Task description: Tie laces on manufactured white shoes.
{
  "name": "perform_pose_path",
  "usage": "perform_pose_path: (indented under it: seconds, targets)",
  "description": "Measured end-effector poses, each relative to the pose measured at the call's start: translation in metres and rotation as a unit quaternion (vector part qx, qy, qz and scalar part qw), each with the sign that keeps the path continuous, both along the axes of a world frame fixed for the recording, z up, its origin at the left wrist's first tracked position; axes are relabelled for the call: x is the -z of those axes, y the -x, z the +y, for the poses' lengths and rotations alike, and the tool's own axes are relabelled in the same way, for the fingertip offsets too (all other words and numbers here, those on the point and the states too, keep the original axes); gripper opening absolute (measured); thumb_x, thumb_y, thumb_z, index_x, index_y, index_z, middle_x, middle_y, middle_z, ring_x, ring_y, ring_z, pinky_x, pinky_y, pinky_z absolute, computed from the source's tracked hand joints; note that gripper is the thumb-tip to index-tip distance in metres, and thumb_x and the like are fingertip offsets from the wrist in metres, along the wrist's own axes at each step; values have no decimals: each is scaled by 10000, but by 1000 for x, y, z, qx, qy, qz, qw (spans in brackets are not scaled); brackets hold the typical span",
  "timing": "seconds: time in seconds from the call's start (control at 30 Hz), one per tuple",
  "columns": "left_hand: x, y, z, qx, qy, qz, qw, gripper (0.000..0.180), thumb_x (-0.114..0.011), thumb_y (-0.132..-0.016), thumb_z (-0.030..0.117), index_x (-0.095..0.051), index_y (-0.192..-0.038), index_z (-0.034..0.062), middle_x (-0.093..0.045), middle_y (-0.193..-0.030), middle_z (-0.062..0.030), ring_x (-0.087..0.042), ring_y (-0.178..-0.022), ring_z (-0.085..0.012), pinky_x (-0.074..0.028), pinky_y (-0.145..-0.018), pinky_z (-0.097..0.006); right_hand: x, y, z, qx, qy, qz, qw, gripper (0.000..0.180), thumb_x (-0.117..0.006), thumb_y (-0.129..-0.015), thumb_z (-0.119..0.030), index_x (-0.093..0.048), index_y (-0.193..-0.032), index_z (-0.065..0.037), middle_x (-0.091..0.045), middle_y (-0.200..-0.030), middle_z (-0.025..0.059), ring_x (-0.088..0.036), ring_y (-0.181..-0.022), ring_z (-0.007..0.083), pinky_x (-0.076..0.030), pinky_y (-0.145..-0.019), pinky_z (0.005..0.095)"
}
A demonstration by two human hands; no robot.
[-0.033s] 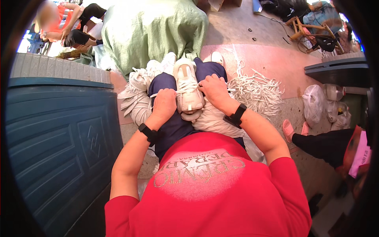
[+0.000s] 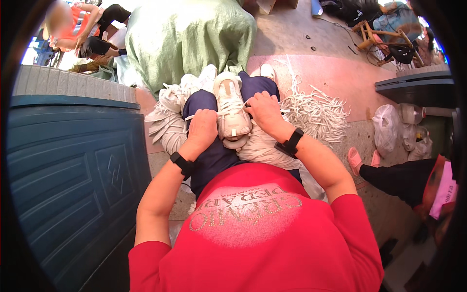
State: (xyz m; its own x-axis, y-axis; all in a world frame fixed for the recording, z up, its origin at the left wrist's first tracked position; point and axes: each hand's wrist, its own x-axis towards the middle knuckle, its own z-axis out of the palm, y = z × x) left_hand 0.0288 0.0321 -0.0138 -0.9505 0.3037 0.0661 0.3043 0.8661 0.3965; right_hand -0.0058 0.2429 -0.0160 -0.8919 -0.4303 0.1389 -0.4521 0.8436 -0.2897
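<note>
A cream sneaker (image 2: 235,122) rests between my knees, its toe pointing away from me and its heel nearest. White shoelaces (image 2: 230,106) cross its upper. My left hand (image 2: 202,129), closed in a pinch, grips a lace end to the left of the shoe. On the other side, my right hand (image 2: 266,115) has its fingers pinched on a lace close to the shoe's opening. Another pale shoe sole (image 2: 236,142) shows partly beneath the heel. More pale shoes (image 2: 168,112) lie piled at my left leg.
Loose white laces (image 2: 318,109) are heaped on the floor at right, with a bundle of them (image 2: 267,148) under my right arm. A green-covered stack (image 2: 189,36) stands ahead. A blue panel (image 2: 78,170) borders my left. Another person's leg (image 2: 396,181) reaches in at right.
</note>
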Motion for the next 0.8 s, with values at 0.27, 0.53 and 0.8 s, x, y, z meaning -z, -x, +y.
perform_pose_path:
  seconds: [0.27,0.53,0.8]
  targets:
    - [-7,7,6,49,86,44,994,59,-570,-745,117,-592,-756,63,-581,-752,-61,-511,-770,-246,-395,-626,-371,-4,-5,-3,-15,-47,-62,997,229,-585,-768,-311,-630,-757,-87,-569,-788,57,-498,-848,227,-368,-728,386]
    - [-26,-25,28,-88,83,45,992,195,-614,-738,214,-614,-861,62,-604,-807,-56,-501,-867,-243,-389,-692,-369,-12,-13,4,-41,27,-120,992,271,-547,-797,-306,-621,-830,-47,-576,-897,107,-503,-893,268,-379,-743,421]
    - [-23,-4,27,-35,-6,61,998,174,-578,-754,110,-591,-898,14,-596,-846,-119,-515,-813,-322,-432,-698,-406,8,-13,7,-42,170,-81,981,150,-581,-736,-181,-616,-757,-37,-570,-777,139,-518,-804,323,-411,-713,420]
